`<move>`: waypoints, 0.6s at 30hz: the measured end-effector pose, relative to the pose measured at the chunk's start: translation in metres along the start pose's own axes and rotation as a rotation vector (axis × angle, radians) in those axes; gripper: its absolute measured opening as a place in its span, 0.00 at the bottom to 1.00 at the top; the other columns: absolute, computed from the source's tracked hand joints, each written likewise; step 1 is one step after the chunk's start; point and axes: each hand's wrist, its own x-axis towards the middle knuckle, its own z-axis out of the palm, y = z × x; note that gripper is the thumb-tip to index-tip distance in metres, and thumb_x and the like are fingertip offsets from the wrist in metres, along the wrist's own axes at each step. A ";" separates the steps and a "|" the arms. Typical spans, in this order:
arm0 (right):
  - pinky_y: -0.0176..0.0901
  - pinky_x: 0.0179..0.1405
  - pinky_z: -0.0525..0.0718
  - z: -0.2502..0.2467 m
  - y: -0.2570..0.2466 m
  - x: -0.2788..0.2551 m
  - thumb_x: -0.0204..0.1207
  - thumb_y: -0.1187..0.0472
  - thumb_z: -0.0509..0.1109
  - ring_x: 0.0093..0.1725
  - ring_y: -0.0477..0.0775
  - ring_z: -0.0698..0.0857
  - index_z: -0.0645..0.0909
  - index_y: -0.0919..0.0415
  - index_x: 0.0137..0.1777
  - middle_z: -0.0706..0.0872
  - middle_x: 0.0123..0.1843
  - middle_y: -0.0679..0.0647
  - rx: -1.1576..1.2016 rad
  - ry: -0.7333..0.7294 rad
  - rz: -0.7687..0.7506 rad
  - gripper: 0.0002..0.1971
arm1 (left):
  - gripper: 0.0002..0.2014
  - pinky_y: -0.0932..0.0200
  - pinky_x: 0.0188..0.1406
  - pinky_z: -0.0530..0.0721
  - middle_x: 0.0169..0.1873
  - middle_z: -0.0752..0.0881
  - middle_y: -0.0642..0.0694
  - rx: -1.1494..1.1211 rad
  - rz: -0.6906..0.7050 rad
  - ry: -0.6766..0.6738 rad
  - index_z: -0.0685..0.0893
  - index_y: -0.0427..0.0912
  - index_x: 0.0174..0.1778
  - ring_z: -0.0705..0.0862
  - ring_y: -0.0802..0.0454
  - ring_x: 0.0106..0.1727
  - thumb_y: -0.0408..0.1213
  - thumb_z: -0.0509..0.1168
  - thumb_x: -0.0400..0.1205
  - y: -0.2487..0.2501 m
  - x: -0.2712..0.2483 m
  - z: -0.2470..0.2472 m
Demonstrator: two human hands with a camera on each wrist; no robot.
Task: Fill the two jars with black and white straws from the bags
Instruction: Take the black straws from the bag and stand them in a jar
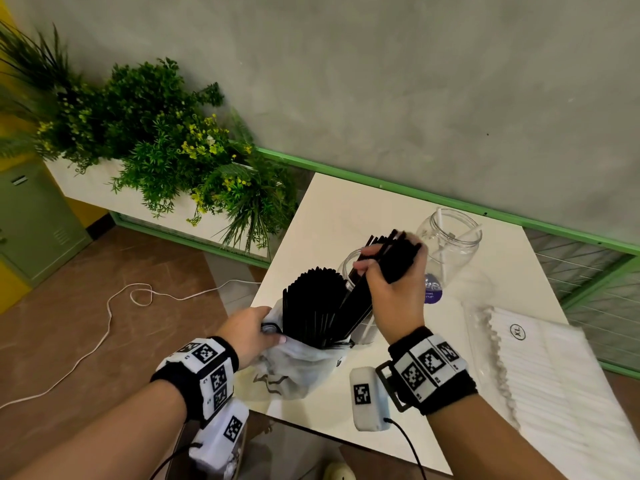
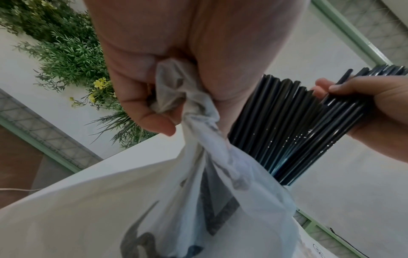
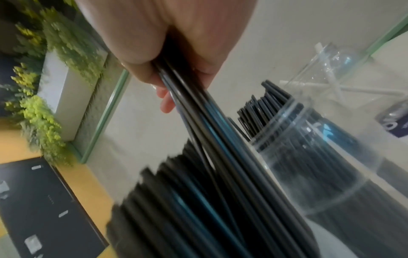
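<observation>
1. Straws (image 1: pixel 313 306), black, stand in a bag (image 1: pixel 294 368) at the table's (image 1: pixel 346 209) near edge; the left hand (image 1: pixel 247 332) grips the bunched bag top.
2. Right hand (image 1: pixel 391 282) is fisted round a bundle, apparently lifting it out.
3. Next, I judge: tip the bundle into the near jar (image 3: pixel 309 157), already part-filled with black.
4. Far jar (image 1: pixel 450 237) holds few white straws; the white bag (image 1: pixel 554 368) lies to the right.
5. Plants (image 1: pixel 156 133) line a grey wall.
</observation>
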 end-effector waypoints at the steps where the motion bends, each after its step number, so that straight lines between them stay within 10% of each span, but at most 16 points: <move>1: 0.65 0.58 0.83 -0.003 -0.003 0.004 0.72 0.75 0.63 0.45 0.64 0.87 0.67 0.40 0.65 0.87 0.48 0.58 0.045 -0.001 -0.011 0.30 | 0.12 0.56 0.42 0.79 0.41 0.87 0.46 -0.005 -0.002 -0.001 0.83 0.40 0.47 0.84 0.48 0.45 0.44 0.72 0.75 -0.001 0.000 0.000; 4: 0.63 0.53 0.84 -0.006 -0.014 0.012 0.73 0.82 0.60 0.46 0.63 0.88 0.60 0.39 0.74 0.83 0.49 0.58 0.084 -0.033 -0.055 0.40 | 0.13 0.54 0.43 0.79 0.41 0.87 0.45 -0.009 -0.009 -0.007 0.82 0.38 0.47 0.84 0.48 0.45 0.44 0.73 0.75 -0.004 -0.002 -0.001; 18: 0.65 0.50 0.87 -0.014 -0.037 0.038 0.76 0.85 0.55 0.44 0.59 0.85 0.64 0.50 0.63 0.76 0.45 0.53 0.072 -0.110 0.020 0.28 | 0.07 0.54 0.48 0.81 0.44 0.88 0.49 -0.012 0.036 -0.042 0.81 0.50 0.45 0.84 0.49 0.49 0.40 0.72 0.75 -0.007 0.000 -0.004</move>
